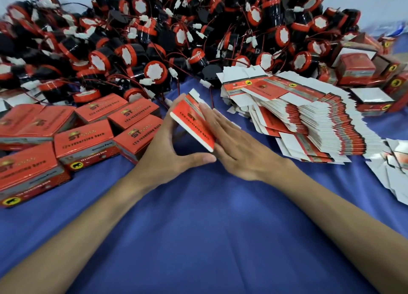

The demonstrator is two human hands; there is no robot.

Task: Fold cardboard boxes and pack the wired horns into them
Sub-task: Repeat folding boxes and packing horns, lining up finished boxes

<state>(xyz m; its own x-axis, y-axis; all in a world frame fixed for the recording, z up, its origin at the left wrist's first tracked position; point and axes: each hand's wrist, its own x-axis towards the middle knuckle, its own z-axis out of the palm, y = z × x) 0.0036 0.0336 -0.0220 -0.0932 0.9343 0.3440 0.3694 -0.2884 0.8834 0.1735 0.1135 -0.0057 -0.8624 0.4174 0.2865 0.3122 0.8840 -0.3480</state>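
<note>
Left hand [163, 152]: thumb and fingers pinch the ends of one flattened box [189, 121]. Right hand [238, 148]: fingers straight, pressed against its printed face. Box held over blue cloth [209, 216], long axis far-left to near-right, white flap at the far end; folded boxes [84, 139] left, flat blanks [309, 121] right, wired horns [154, 40] heaped behind.

Horn pile [167, 35] cut off top; rt boxes [356, 69] blurred.

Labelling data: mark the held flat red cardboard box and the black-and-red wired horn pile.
flat red cardboard box [189, 121]: head view, printed red face.
black-and-red wired horn pile [155, 73]: head view, one horn's white cap.
</note>
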